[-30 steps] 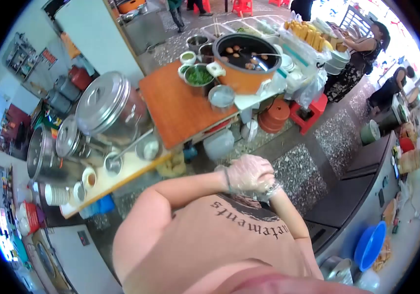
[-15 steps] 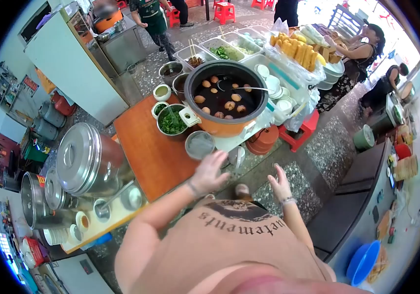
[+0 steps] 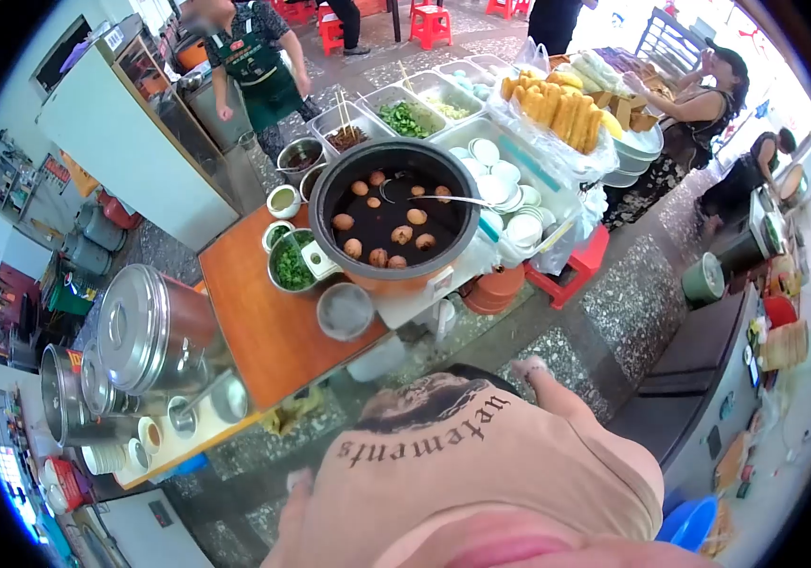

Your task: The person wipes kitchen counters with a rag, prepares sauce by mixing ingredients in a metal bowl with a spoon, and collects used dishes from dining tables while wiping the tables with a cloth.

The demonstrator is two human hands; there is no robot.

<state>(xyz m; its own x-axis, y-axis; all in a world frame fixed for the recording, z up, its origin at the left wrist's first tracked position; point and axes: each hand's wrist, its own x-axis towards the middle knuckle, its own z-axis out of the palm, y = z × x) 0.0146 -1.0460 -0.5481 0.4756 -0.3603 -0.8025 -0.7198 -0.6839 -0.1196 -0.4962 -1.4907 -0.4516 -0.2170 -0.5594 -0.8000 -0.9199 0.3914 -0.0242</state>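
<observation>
My right hand (image 3: 523,367) hangs low in front of my body, just past a bracelet on the wrist. Its fingers are mostly out of sight, and no object shows in it. On the other side, my left hand (image 3: 299,479) is down beside my shirt, blurred and largely hidden. Both are apart from the table. Ahead stands a big pot (image 3: 396,270) of dark broth with several eggs and a ladle (image 3: 453,199). In front of it are a bowl of chopped greens (image 3: 294,265) and a cloudy plastic tub (image 3: 346,312).
Fried dough sticks (image 3: 557,109) and small white plates (image 3: 519,227) lie right of the pot. A red stool (image 3: 571,270) stands below them. Steel pots (image 3: 145,327) line the left. A person in a green apron (image 3: 268,90) is beyond the table; others are at right.
Both hands have dropped from in front of me toward my sides, the left much farther. My view has turned and shifted. The aproned person has come closer.
</observation>
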